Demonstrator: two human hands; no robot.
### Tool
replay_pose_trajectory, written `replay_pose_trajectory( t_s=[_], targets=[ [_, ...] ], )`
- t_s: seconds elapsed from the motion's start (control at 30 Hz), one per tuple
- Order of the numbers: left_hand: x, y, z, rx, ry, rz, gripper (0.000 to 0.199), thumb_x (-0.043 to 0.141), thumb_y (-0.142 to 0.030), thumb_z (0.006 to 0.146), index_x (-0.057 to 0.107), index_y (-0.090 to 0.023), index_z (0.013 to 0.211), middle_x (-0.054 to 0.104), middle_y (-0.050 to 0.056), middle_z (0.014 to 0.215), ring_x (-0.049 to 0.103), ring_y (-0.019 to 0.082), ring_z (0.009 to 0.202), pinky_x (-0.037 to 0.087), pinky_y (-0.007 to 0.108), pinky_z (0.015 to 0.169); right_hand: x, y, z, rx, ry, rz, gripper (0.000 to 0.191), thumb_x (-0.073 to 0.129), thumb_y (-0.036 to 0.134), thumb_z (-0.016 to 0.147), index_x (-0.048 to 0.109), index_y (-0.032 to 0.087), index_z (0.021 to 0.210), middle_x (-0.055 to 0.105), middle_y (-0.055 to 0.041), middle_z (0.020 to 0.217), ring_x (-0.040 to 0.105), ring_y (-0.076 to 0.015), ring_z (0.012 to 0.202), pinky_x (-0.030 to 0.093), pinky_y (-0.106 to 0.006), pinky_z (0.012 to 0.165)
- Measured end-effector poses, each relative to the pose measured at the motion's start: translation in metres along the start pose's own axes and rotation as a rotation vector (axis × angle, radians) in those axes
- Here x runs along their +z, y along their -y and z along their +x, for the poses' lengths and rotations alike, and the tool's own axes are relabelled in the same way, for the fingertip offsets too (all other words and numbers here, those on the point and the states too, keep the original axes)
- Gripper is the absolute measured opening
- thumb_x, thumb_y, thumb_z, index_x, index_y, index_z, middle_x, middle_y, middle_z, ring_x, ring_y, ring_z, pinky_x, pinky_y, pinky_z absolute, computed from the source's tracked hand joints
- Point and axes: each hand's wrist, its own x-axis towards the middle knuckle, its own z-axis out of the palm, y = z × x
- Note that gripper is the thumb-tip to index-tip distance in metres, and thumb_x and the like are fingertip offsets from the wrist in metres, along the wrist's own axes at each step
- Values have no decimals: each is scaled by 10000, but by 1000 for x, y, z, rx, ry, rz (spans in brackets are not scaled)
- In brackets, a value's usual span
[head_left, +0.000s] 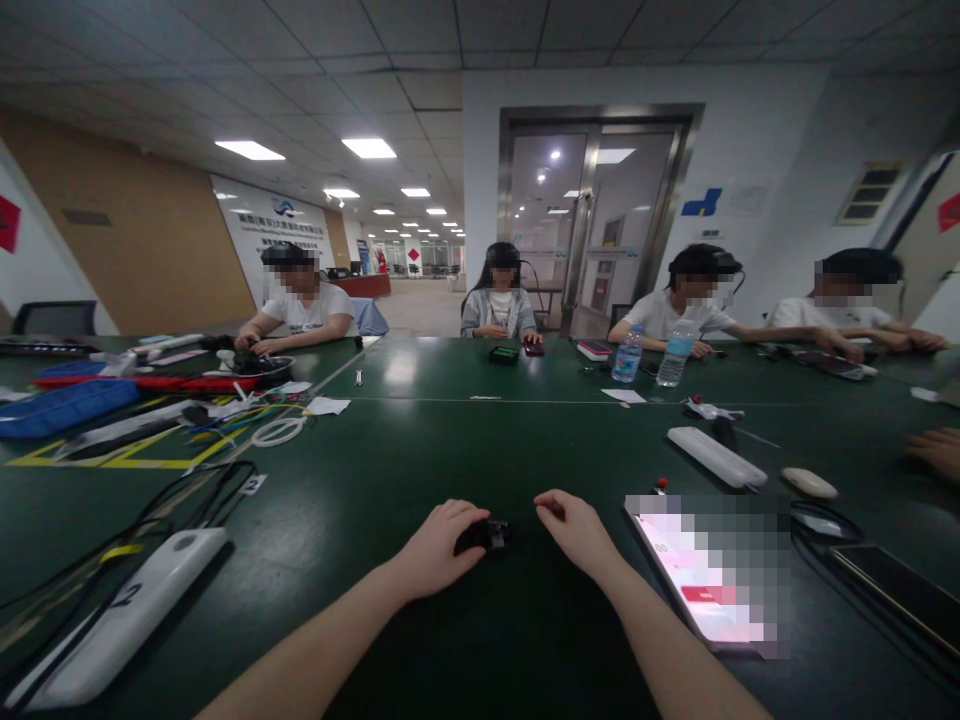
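Note:
My left hand (439, 548) lies on the dark green table top (330, 500), its fingers curled over one end of a small black object (489, 535). My right hand (570, 530) rests just to the right of that object, fingers loosely curled and apparently holding nothing. Right of it lies a tablet (705, 570) with a lit, blurred screen. The object's exact kind is hard to tell, as my left fingers partly hide it.
A white power strip (112, 620) with black cables lies to my left. Another power strip (716, 456), a white mouse (808, 483) and a black phone (900, 590) lie to my right. Several seated people (675, 300) work across the table, near water bottles (660, 352).

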Motion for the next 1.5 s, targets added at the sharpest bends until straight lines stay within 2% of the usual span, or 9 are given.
replay_pose_trajectory(
  t_s=[0.2, 0.3, 0.57, 0.83, 0.93, 1.07, 1.17, 1.3, 1.5],
  targets=[
    [-8, -7, -5, 104, 45, -52, 401, 607, -272, 764, 564, -248, 1162, 576, 45, 1138, 502, 198, 1067, 393, 372, 950, -1, 32, -17, -245, 229, -41, 197, 605, 358, 771, 661, 230, 910, 618, -20, 904, 568, -174, 845, 444, -299, 736],
    [-10, -8, -5, 126, 53, -56, 397, 620, -257, 753, 581, -244, 1148, 584, 45, 1107, 509, 192, 1041, 402, 356, 939, -1, 42, -24, -307, 320, -80, 209, 646, 354, 743, 658, 241, 919, 590, -17, 967, 542, -179, 924, 429, -306, 798],
    [-11, -10, -5, 124, 69, -60, 384, 619, -253, 755, 585, -257, 1137, 585, 29, 1108, 502, 188, 1045, 397, 359, 945, 6, 40, -24, -296, 359, -169, 238, 673, 358, 713, 637, 254, 924, 551, -14, 1030, 517, -191, 951, 430, -319, 798],
    [-11, -10, -5, 110, 75, -64, 368, 618, -282, 760, 594, -266, 1127, 585, 30, 1110, 500, 199, 1052, 398, 373, 947, 9, 49, -29, -322, 325, -158, 138, 647, 275, 718, 646, 252, 855, 573, -15, 979, 525, -193, 915, 436, -322, 785],
    [-9, -7, -4, 114, 65, -74, 384, 627, -277, 752, 591, -259, 1133, 582, 32, 1116, 501, 191, 1055, 398, 357, 949, 3, 47, -24, -288, 180, 1, 128, 625, 310, 733, 632, 232, 834, 580, -22, 935, 535, -180, 857, 442, -307, 741],
    [-8, -4, -4, 95, 76, -86, 410, 627, -287, 752, 575, -257, 1157, 569, 34, 1148, 497, 191, 1072, 387, 360, 964, -13, 26, -7, -69, -256, 399, 299, 573, 447, 758, 599, 219, 950, 611, -41, 922, 557, -180, 788, 456, -309, 687],
    [-9, -5, -5, 78, 88, -100, 404, 612, -303, 766, 571, -250, 1165, 562, 42, 1163, 494, 194, 1083, 388, 367, 966, -19, 3, 7, 71, -426, 565, 386, 594, 492, 719, 601, 227, 1000, 633, -48, 962, 582, -199, 815, 468, -310, 658],
    [-10, -7, -6, 66, 92, -115, 405, 606, -313, 771, 568, -244, 1168, 545, 44, 1188, 491, 189, 1090, 399, 364, 969, -18, -12, 14, 186, -466, 610, 447, 623, 538, 673, 609, 228, 995, 645, -51, 937, 595, -209, 794, 481, -307, 610],
    [-9, -5, -6, 59, 107, -100, 427, 588, -329, 781, 555, -257, 1201, 519, 39, 1228, 483, 195, 1110, 394, 374, 986, -18, -4, 8, 314, -378, 691, 450, 649, 503, 650, 595, 227, 1002, 630, -60, 962, 597, -212, 820, 503, -305, 630]
  ],
)
